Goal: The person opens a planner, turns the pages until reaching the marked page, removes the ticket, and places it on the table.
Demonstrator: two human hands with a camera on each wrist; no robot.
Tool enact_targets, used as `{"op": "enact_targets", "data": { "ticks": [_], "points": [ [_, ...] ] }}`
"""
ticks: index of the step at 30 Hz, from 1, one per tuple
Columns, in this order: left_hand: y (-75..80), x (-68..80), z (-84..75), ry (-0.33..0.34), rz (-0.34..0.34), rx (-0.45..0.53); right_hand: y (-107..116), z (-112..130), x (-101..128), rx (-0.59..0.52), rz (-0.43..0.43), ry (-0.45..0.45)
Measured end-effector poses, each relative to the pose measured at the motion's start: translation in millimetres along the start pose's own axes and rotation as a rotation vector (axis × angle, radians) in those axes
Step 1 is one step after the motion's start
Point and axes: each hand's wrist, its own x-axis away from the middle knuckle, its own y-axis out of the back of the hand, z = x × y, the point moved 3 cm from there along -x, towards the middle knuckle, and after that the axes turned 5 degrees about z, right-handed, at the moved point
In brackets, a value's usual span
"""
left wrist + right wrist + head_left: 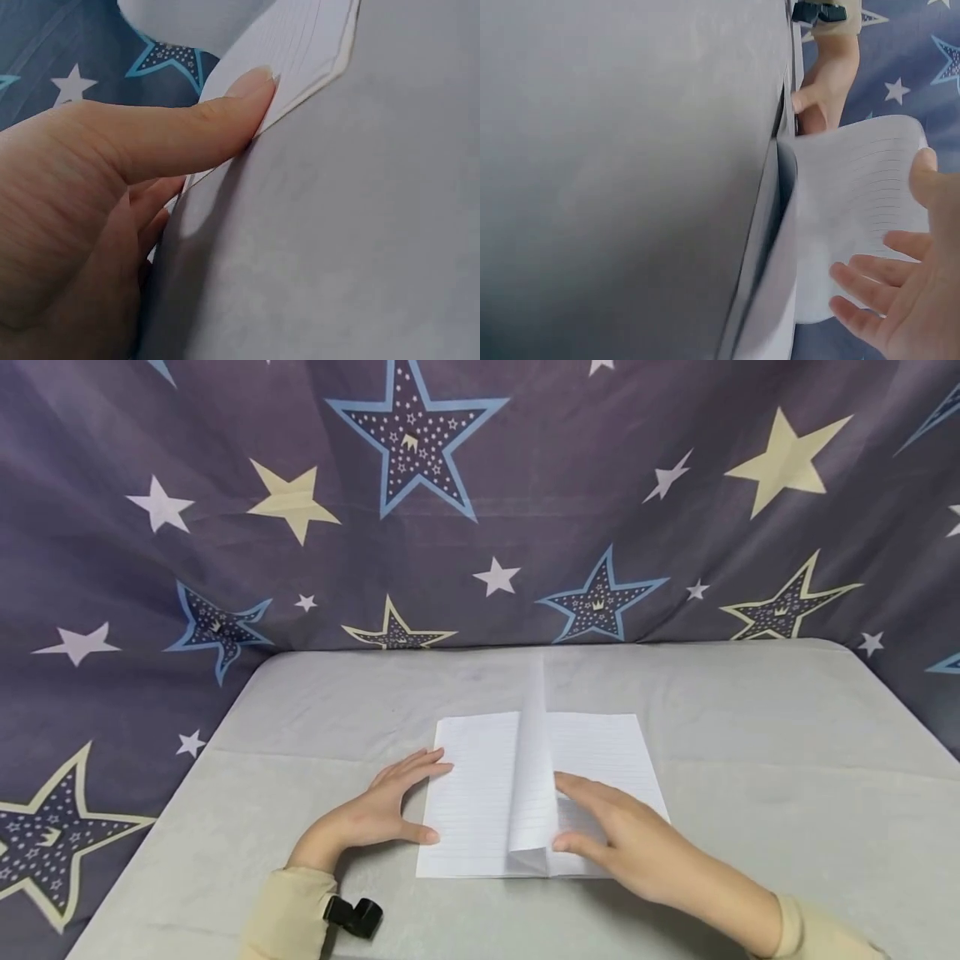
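Where stars hang: perhaps cloth-covered table.

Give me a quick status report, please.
Left hand flat on notebook edge. Right hand open beside upright page. Nothing in the way.

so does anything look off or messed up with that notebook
Nothing looks damaged or spilled. The notebook lies open and square on the grey table. One page stands up mid-turn, bowed beside the right hand, while the left hand rests at the left edge.
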Motion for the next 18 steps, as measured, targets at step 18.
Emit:
{"op": "enact_targets", "data": {
  "ticks": [18],
  "points": [
    [21.9, 8.7, -2.4, 0.101, -0.237, -0.029, -29.1, 6.8, -4.0, 0.159, 0.258, 0.125]
  ]
}}
